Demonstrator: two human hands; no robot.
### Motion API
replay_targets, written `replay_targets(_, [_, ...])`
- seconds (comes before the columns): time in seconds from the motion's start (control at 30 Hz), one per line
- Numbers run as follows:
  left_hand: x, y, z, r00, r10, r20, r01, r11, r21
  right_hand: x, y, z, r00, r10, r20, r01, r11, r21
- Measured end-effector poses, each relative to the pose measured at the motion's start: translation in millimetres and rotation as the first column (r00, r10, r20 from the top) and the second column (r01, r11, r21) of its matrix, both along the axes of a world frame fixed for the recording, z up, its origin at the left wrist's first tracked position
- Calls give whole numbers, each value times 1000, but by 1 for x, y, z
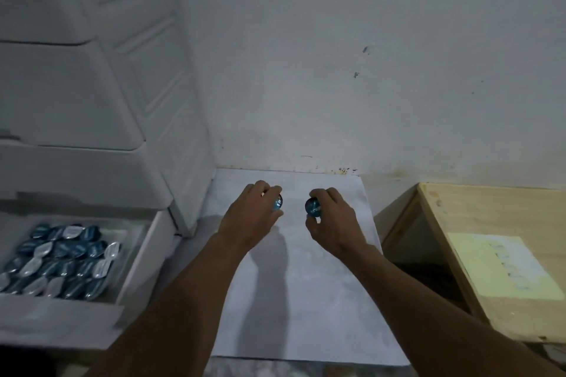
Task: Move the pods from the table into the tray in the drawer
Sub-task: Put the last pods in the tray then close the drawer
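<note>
My left hand grips a shiny blue pod between fingers and thumb, over the far part of the white table. My right hand holds a second blue pod the same way, a short gap to the right of the first. Both hands hover near the wall end of the table. At the left, the open white drawer holds a tray filled with several blue and silver pods lying in rows. No other loose pods show on the table.
A white plastic drawer cabinet rises at the left, its lowest drawer pulled out. A wooden box with a yellow sheet of paper stands at the right. A stained white wall closes the back.
</note>
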State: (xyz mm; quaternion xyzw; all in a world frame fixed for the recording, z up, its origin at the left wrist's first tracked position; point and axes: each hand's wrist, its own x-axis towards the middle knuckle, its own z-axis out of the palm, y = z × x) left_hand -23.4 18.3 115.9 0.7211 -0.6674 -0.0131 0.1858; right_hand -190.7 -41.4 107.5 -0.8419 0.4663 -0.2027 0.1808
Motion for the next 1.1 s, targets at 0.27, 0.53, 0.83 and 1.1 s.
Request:
replay_targets(0.27, [56,88,25,986,133,-100,-138,989,-44,70,71,26,989,135,59,-135,991,-16])
replay_targets(0.53, [153,201,38,978,171,-122,-179,982,-62,169,177,34,974,189,126,-183,982,-51])
replay_targets(0.83, [253,293,30,922,300,-244,-318,947,-37,264,256,25,971,221,90,-220,975,-20])
replay_targets(1.1, [305,288,13,902,355,-246,-371,929,-17,322,244,13,974,220,54,-221,975,27])
